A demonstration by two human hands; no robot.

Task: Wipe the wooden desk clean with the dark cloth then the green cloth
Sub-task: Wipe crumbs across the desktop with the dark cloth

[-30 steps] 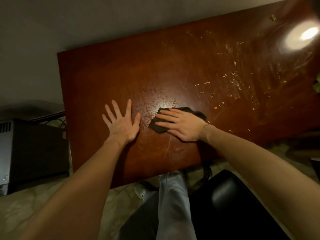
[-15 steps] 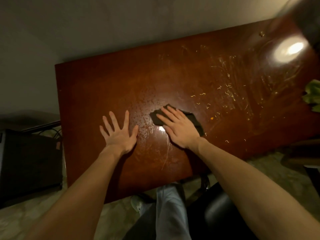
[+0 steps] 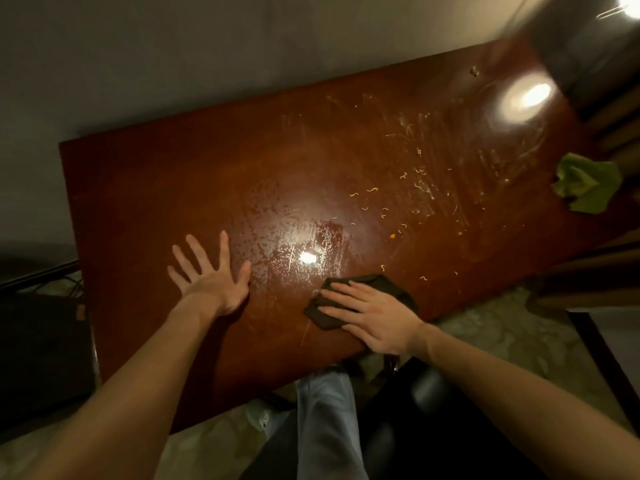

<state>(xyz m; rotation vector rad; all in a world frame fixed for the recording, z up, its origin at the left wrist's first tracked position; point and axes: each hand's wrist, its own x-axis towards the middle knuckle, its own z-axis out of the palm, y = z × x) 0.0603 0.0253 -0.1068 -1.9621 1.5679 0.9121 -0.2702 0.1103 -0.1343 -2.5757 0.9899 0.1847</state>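
The wooden desk [image 3: 214, 174] is reddish brown, with a wet patch in its middle and small pale crumbs scattered over its right half. My right hand [image 3: 374, 317] lies flat with straight fingers on the dark cloth [image 3: 391, 284], pressing it to the desk near the front edge. Most of the cloth is hidden under the hand. My left hand [image 3: 211, 275] rests flat on the desk with fingers spread, to the left of the cloth. The green cloth [image 3: 585, 183] lies crumpled at the desk's right edge.
A black chair [image 3: 426, 420] stands under the desk's front edge beside my legs [image 3: 329, 427]. A dark box [image 3: 38, 348] sits on the floor to the left. The wall runs behind the desk. A lamp's reflection [image 3: 526, 98] glares at the far right corner.
My right hand has drawn the dark cloth toward the front edge of the desk, leaving a wet streak. The left hand has stayed put. The green cloth has come fully into view.
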